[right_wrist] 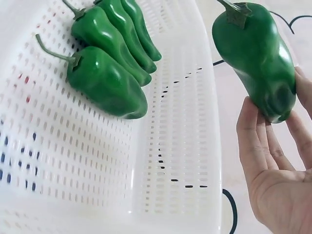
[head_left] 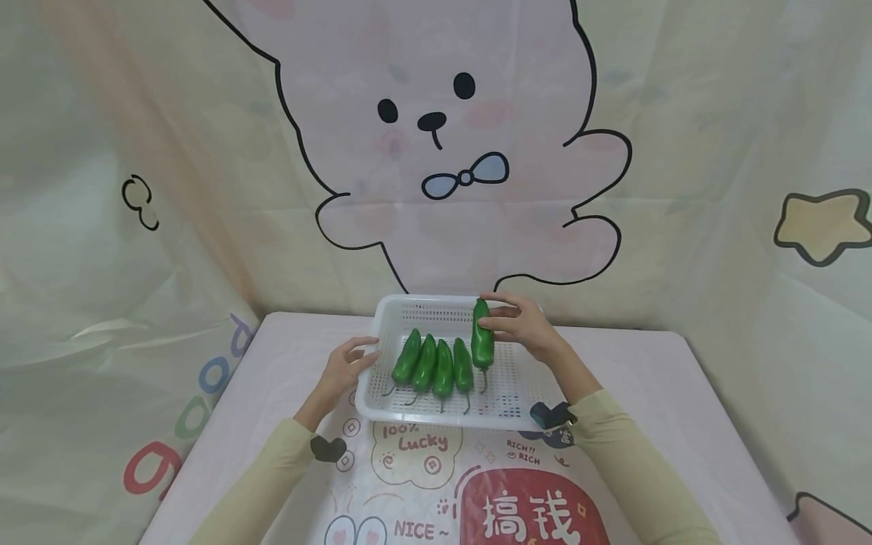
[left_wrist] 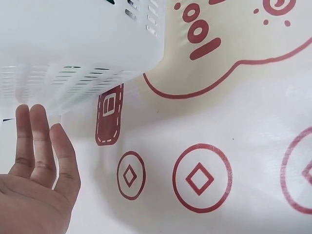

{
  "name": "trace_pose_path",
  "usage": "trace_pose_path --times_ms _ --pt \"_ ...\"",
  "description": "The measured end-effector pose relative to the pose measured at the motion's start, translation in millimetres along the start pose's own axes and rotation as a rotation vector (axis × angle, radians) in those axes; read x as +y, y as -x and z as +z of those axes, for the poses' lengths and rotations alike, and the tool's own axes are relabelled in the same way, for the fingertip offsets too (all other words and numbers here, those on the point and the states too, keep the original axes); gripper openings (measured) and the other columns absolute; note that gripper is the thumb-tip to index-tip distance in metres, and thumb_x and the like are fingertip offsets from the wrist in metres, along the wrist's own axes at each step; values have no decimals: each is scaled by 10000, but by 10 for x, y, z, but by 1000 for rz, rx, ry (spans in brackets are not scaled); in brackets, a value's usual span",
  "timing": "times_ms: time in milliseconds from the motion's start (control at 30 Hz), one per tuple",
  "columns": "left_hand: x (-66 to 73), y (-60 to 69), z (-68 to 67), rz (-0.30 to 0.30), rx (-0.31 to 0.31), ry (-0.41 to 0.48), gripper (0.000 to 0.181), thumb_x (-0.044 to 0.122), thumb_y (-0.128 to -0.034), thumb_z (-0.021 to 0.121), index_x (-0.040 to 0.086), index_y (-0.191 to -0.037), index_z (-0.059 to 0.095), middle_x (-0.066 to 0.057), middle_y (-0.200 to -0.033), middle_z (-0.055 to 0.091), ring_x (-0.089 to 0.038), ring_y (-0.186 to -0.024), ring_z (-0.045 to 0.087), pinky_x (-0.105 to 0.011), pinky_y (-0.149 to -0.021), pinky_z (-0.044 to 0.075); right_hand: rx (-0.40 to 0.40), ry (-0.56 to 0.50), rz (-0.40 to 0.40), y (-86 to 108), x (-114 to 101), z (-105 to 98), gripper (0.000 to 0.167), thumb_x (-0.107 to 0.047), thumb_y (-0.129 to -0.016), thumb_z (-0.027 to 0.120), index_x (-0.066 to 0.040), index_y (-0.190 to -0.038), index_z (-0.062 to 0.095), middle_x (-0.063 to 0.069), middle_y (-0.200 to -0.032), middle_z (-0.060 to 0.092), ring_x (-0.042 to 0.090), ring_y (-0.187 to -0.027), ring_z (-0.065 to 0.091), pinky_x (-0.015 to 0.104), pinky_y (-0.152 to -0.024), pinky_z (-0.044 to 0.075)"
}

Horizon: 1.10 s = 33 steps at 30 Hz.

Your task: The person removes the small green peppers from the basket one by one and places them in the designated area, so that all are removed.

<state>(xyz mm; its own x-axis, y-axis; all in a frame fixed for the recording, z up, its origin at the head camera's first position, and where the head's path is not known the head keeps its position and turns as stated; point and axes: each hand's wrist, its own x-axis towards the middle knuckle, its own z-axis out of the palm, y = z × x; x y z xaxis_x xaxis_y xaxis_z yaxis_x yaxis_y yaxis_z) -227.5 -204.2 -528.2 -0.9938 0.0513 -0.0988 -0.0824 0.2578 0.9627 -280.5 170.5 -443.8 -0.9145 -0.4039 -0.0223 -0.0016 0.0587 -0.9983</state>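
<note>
A white perforated basket (head_left: 436,416) holds several green peppers (head_left: 443,371) in a slanting row. My right hand (head_left: 521,327) grips another green pepper (head_left: 482,341) over the basket's right part; in the right wrist view the fingertips of the hand (right_wrist: 280,165) hold the narrow end of that pepper (right_wrist: 253,53), its stem pointing away. My left hand (head_left: 344,371) rests on the basket's left side. In the left wrist view the fingers of this hand (left_wrist: 44,170) are extended, their tips at the basket's wall (left_wrist: 73,39).
The basket stands on a table with a printed cloth (head_left: 422,496) with red and pink drawings. Behind it hangs a curtain (head_left: 450,227) with a cartoon bear; more curtain hangs at both sides.
</note>
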Motion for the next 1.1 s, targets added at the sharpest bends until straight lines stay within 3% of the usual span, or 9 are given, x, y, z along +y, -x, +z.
trace_pose_path --times_ms 367,633,1100 --pt "15 -5 6 -10 5 -4 436 262 -996 681 133 -1398 572 -222 -1347 573 -431 -1198 586 -476 -880 591 23 7 -55 179 -40 -191 603 -36 -931 743 -46 -1481 497 272 -1257 575 300 -1070 661 445 -899 584" --pt "24 2 -7 -5 2 -27 425 249 -1005 667 121 -1398 567 -222 -1340 577 -428 -1203 583 -472 -887 588 42 53 -55 332 -67 -396 623 -51 -935 743 -45 -1497 473 266 -1320 567 287 -1112 653 427 -904 583" --pt "8 -15 -7 -6 1 -29 434 256 -1002 674 125 -1402 569 -218 -1351 571 -432 -1200 586 -472 -886 589 109 134 -70 591 60 -778 629 -109 -953 739 -37 -1509 454 276 -1345 568 215 -1126 653 371 -898 585"
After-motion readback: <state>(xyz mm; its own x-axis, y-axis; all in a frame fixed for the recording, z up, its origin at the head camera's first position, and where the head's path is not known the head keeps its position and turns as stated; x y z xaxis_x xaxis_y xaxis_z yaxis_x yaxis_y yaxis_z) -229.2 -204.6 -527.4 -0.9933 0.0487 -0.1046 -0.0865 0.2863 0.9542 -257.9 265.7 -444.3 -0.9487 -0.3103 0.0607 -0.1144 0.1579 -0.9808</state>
